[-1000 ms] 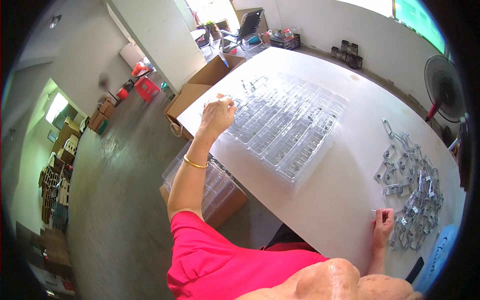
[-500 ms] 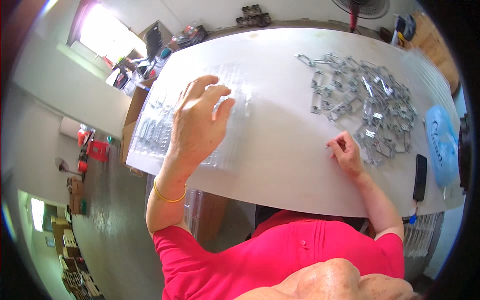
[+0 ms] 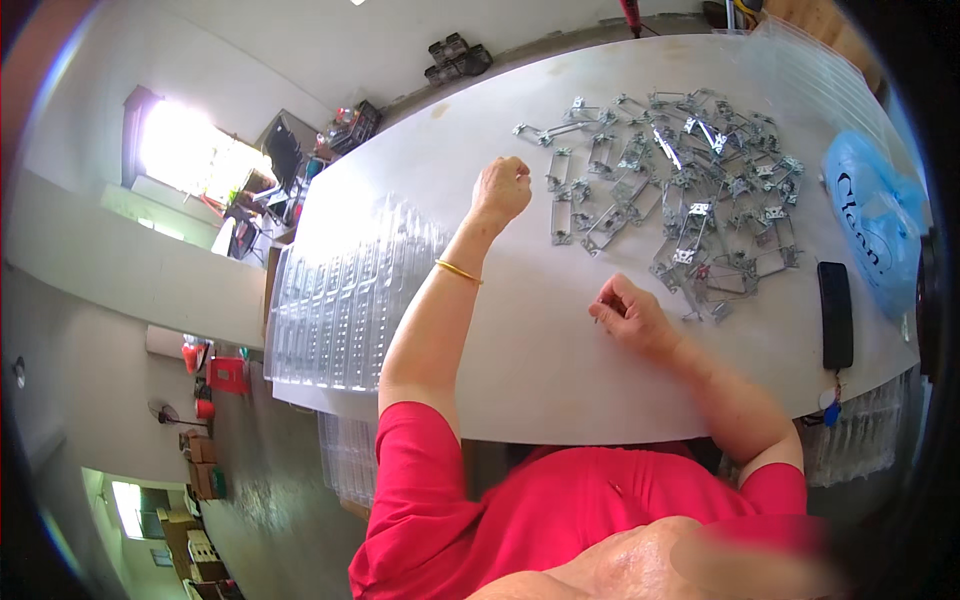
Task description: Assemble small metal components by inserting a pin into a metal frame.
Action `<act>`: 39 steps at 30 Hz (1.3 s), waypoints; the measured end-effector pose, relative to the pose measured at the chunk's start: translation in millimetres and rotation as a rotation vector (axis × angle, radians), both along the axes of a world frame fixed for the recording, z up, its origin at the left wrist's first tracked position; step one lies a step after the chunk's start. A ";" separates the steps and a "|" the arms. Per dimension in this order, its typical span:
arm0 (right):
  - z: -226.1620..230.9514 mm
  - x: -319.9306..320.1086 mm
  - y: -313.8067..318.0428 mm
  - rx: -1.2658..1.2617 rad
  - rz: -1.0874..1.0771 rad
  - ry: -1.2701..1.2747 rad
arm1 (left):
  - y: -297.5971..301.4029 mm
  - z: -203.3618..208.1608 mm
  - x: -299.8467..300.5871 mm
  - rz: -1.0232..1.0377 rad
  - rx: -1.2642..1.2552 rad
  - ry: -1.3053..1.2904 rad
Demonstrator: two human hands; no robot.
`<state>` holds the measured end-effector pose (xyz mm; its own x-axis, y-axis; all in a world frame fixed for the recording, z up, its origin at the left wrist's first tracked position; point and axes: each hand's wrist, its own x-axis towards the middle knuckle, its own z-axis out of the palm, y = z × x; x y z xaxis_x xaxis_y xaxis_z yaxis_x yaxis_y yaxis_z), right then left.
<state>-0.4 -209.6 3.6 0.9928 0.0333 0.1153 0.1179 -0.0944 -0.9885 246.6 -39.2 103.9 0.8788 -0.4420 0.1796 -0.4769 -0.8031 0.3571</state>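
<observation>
Nearest is the person's red shirt (image 3: 590, 485), close against the edge of the white table (image 3: 520, 340); below that edge, ribbed clear trays (image 3: 862, 440) show on the right and a stack of clear plastic (image 3: 347, 450) on the left; the right forearm lies over the tabletop, partly blurred, and the right hand (image 3: 632, 318) is curled, thumb and forefinger pinching a small piece (image 3: 596, 319) too tiny to identify; off to its right lies a black phone (image 3: 836, 315), with a blue tag (image 3: 830, 408) hanging by its lower end; the clear compartment tray (image 3: 350, 290) sits at the table's left side, its rows partly washed out by glare; the left hand (image 3: 502, 190), a gold bangle (image 3: 459, 271) at its wrist, is raised farther forward with fingers bent inward, and I cannot tell whether it grips anything; just right of it spreads a tangled heap of metal brackets (image 3: 690, 190), near the right hand too; beyond the phone rests a blue plastic bag (image 3: 875, 225); farther off come clear sheets (image 3: 810, 75) at the table's far right corner, dark blocks (image 3: 457, 60) by the wall and a bright window (image 3: 190, 145).
</observation>
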 end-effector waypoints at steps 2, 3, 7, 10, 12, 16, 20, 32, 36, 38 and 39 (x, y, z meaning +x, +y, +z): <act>-2.3 -0.5 -1.7 0.007 -0.012 0.001 | -12.6 -7.8 20.6 0.007 0.021 -0.006; -1.2 -0.9 -2.4 -0.030 -0.010 -0.001 | -17.4 -12.7 31.7 0.030 0.036 -0.009; 15.4 -2.9 -2.9 -0.122 0.005 0.012 | -29.0 -31.8 74.3 -0.017 0.066 -0.050; 19.0 -4.3 -2.6 -0.153 0.011 0.013 | -43.0 -42.4 94.4 -0.076 0.099 -0.077; 20.0 -3.2 -3.1 -0.129 0.024 -0.005 | -54.4 -45.5 101.2 -0.087 0.077 -0.071; 24.7 -1.7 -5.2 -0.144 0.034 0.032 | -78.2 -48.5 106.0 -0.120 0.205 -0.064; 24.0 1.2 -3.9 -0.150 0.037 -0.012 | -79.0 -58.8 117.8 -0.083 0.270 -0.121; 5.1 -1.1 -2.7 -0.006 -0.018 0.043 | -49.2 -9.0 46.9 -0.112 -0.521 0.503; 3.6 3.7 -2.9 0.320 -0.030 0.111 | -22.3 6.5 -13.2 -0.215 -0.935 0.991; 8.8 6.5 -10.8 0.420 -0.009 0.109 | -10.9 3.1 -41.4 -0.252 -0.975 1.046; 14.6 7.5 -13.5 0.445 -0.032 0.137 | -3.0 2.2 -54.9 -0.293 -1.019 1.082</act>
<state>7.2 -223.1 18.2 0.9996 -0.0209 -0.0213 -0.0129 0.3412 -0.9399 191.7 -42.3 106.1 0.6897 -0.7088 -0.1483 0.2777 0.0699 0.9581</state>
